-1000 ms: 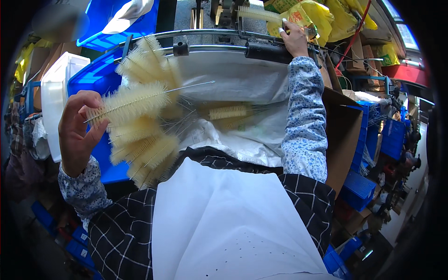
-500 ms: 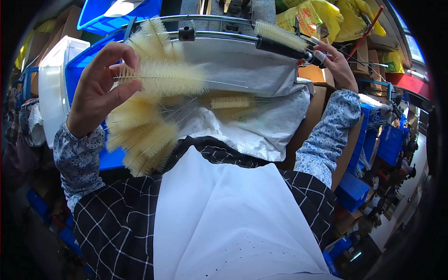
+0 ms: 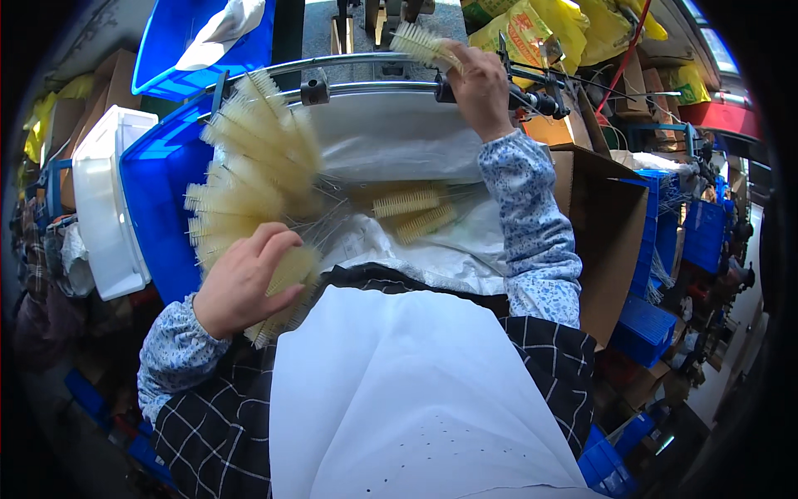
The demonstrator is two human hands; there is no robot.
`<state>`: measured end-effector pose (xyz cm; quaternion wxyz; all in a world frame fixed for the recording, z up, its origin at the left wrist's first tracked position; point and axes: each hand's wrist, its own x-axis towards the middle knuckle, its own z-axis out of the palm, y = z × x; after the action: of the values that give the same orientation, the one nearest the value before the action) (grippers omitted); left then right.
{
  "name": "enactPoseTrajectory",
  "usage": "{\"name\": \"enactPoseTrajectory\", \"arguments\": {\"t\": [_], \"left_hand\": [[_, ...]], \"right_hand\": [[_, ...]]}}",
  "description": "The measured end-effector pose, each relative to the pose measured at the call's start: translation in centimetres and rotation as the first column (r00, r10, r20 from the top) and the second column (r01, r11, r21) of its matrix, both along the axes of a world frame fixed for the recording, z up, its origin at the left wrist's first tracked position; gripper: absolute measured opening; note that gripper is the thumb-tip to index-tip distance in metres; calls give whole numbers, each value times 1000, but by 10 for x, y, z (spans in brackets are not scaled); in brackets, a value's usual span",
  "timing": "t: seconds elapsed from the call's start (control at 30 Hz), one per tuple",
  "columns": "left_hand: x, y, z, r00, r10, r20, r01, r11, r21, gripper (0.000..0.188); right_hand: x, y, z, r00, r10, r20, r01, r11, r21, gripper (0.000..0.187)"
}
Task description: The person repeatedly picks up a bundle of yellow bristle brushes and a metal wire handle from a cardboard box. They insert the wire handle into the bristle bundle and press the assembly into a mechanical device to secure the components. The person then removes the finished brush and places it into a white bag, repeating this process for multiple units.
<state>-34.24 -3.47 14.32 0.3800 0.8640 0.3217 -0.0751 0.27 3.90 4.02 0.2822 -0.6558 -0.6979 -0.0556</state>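
My right hand (image 3: 484,87) is closed around a pale bristle brush (image 3: 418,43) above the metal rails (image 3: 366,58), with the brush's tip pointing left. Just under that hand lies the black holder (image 3: 446,93) of the machine, partly covered by it. Lower left, my left hand (image 3: 249,279) has thumb and fingers apart over the near end of a fanned heap of cream twisted-wire brushes (image 3: 249,166). One brush (image 3: 287,279) shows between its thumb and fingers, apparently not gripped. Thin wire stems stick out of the heap to the right.
A white sheet (image 3: 399,141) hangs below the rails, and two brushes (image 3: 406,203) lie in its fold. Blue bins (image 3: 162,191) and a white tub (image 3: 112,208) stand at left. An open cardboard box (image 3: 611,241) is at right, with yellow bags (image 3: 524,33) behind.
My left hand has let go of its brush and dropped toward the heap's near end. My right hand has moved left, and the brush has come away from the black holder with it.
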Motion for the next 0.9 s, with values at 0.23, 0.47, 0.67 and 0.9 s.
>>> {"name": "enactPoseTrajectory", "arguments": {"t": [0.23, 0.47, 0.67, 0.9], "left_hand": [[-27, -49, -39, 951, -79, -300, 198, 899, 391, 42], [-24, -39, -33, 991, 21, -133, 23, 948, 316, 38], [-22, -27, -9, 941, 315, 121, -312, 949, -45, 25], [-32, -3, 25, 851, 338, 403, -372, 928, 6, 28]], "right_hand": [[48, 41, -35, 940, -251, 230, 283, 951, -121, 29], [48, 50, -38, 957, -166, 236, 198, 973, -117, 28], [44, 48, -34, 943, -220, 248, 247, 965, -86, 28], [50, 48, -40, 955, -197, 222, 215, 975, -62, 28]]}}
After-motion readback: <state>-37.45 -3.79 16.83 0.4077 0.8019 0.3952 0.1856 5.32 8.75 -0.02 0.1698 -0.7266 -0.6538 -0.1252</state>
